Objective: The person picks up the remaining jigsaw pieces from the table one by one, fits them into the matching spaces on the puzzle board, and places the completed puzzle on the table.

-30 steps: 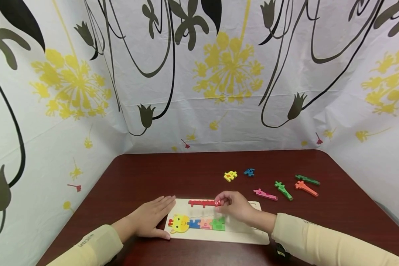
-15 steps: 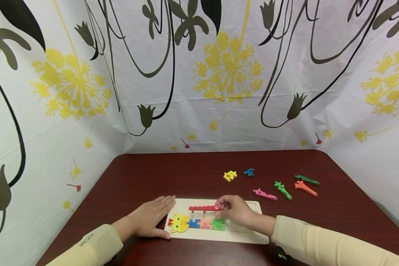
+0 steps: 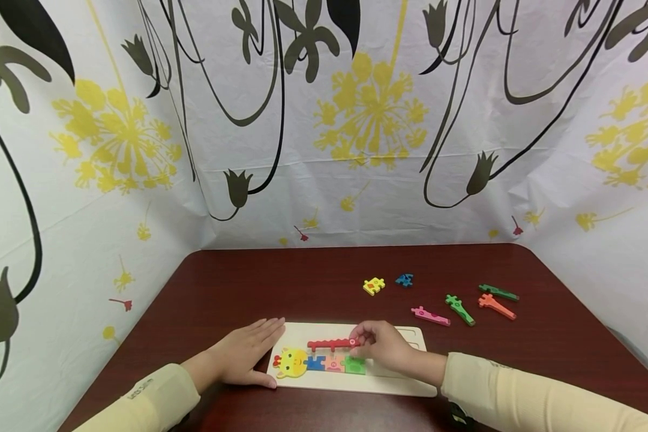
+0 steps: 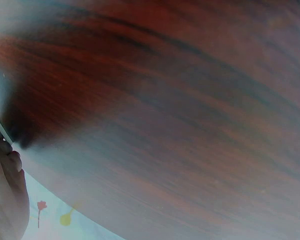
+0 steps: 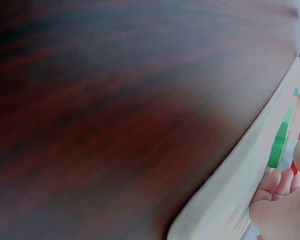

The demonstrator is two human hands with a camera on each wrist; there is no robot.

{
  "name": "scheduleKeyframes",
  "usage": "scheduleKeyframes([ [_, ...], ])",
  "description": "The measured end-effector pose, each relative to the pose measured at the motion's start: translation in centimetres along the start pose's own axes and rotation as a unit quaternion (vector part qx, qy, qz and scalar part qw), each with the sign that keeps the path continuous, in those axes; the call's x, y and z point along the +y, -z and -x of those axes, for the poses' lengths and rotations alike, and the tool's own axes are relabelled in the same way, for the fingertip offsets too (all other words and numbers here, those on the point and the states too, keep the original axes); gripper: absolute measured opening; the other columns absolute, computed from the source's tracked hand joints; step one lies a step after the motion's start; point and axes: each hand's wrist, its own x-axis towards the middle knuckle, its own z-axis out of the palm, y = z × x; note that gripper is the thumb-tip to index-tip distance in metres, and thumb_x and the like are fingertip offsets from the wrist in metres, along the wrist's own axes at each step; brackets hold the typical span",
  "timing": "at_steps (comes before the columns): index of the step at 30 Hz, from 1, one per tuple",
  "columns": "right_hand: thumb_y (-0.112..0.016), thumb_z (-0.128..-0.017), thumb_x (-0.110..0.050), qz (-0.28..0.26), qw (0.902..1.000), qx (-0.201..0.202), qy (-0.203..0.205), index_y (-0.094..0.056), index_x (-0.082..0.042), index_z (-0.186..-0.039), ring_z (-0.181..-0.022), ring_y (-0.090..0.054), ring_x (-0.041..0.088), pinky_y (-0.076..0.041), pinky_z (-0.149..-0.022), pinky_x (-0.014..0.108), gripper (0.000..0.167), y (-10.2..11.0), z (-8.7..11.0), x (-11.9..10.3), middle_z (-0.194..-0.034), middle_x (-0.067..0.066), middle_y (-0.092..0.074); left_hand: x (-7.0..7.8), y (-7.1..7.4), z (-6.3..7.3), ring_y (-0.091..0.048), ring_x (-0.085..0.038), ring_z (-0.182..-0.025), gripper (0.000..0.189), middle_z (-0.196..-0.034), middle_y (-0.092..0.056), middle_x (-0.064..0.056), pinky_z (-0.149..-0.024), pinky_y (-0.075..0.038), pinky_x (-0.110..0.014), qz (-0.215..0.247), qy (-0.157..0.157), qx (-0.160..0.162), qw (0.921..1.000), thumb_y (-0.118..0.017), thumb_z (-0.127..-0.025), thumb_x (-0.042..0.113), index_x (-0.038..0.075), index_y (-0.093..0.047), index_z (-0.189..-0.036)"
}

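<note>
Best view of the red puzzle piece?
Head view: the red puzzle piece shows nearly whole, one end pinched by the right hand. Right wrist shows only part, near the right edge; left wrist, none.

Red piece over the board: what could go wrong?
1. The right hand pinches the red piece near one end; the free end could dip or swing.
2. That hand is close to the green block and might nudge it.
3. The left hand lies only at the left end of the board; pressing at the right might pivot it.

Bright, even head view, hazy left wrist view, right wrist tabletop (image 5: 115, 100) apparently blurred
</note>
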Motion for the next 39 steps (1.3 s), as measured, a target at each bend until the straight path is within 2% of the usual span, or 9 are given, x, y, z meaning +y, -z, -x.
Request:
scheduleKeyframes([
  [31,-0.080,-0.079,-0.008,0.036,0.9989,-0.017,0.025,-0.069,-0.009,-0.087,-0.068,-0.050,0.014,-0.043,-0.060,0.024,0.014,0.03,-0.05,0.70,-0.074,-0.003,-0.056,-0.17,-0.11,-0.01,-0.023,-0.026,-0.144,0.103,-0.159,-0.022,-0.014,-0.113,-0.025,-0.044,0.003,-0.009,0.010,0.9999,-0.031,-0.087,0.079,0.002,-0.023,-0.153],
  [39,-0.081,-0.078,-0.010,0.040,0.9987,-0.024,0.020,-0.069,-0.011,-0.087,-0.070,-0.050,0.015,-0.042,-0.060,0.024,0.015,-0.04,-0.13,0.92,-0.074,-0.003,-0.056,-0.04,0.08,-0.05,-0.020,-0.024,-0.145,0.103,-0.160,-0.019,-0.013,-0.115,-0.022,-0.042,0.010,-0.002,-0.005,0.9999,-0.030,-0.086,0.080,0.003,-0.021,-0.154],
])
